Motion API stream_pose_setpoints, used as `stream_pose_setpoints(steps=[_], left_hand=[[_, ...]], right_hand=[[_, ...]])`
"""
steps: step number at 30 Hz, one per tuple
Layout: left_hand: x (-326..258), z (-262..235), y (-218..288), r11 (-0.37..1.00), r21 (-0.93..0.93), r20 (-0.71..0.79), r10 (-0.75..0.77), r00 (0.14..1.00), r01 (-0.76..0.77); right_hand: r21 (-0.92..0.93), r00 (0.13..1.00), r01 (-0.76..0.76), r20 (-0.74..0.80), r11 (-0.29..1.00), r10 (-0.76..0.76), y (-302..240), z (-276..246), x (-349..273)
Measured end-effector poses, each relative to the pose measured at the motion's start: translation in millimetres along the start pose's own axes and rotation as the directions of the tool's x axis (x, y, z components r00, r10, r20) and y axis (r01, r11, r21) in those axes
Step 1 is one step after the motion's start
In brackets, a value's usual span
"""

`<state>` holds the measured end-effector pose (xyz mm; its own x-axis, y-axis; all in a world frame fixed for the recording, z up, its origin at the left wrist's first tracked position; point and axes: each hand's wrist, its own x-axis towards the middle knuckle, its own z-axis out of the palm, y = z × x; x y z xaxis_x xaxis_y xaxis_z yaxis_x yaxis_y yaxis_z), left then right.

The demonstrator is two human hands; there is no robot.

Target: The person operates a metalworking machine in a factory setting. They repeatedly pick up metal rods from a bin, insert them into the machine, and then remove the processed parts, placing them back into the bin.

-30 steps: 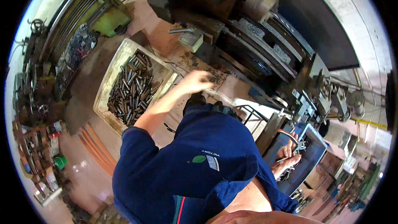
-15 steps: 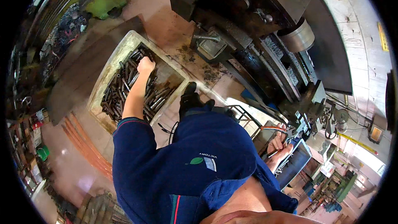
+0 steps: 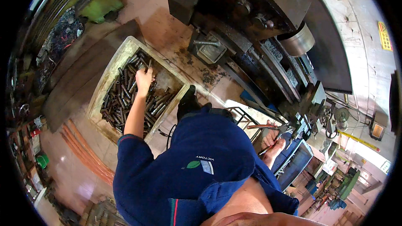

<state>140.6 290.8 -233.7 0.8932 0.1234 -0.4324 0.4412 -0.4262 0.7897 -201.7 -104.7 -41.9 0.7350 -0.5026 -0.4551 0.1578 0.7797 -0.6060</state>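
At the upper left, my left hand (image 3: pixel 144 79) reaches down into a pale, worn crate (image 3: pixel 95 87). Its fingers are closed round a short metal tube (image 3: pixel 150 64) that pokes up past them. Under and around this hand lies a heap of dark short tubes (image 3: pixel 121 96), piled at all angles. My right hand (image 3: pixel 273 144) is at the right, beside the lathe. It grips pliers with orange-red handles (image 3: pixel 260 126), whose jaws point toward the machine. Part of the pliers is hidden behind the fingers.
A dark lathe (image 3: pixel 247 44) fills the upper right, with metal chips on its bed. Below my right hand sits a blue tray (image 3: pixel 299 165) holding thin metal pieces. Copper-coloured rods (image 3: pixel 86 152) lie on the floor left of me, and a dark board (image 3: pixel 79 67) is beyond the crate.
My left hand has drawn back slightly toward me, and a tube now shows in its fingers. In my right hand the pliers have turned, their orange-red handle now pointing left.
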Motion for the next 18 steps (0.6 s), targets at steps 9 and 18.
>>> stream_pose_setpoints(steps=[9,18], left_hand=[[-123,14,168,0.827,-0.055,0.136,0.562,0.816,-0.560],[-224,119,261,0.426,-0.133,0.549,0.783,0.292,-0.895]], right_hand=[[-0.530,0.973,-0.126,0.098,0.838,0.209,8,69,39],[-0.838,0.935,-0.083,0.123,0.540,0.334,-3,76,32]])
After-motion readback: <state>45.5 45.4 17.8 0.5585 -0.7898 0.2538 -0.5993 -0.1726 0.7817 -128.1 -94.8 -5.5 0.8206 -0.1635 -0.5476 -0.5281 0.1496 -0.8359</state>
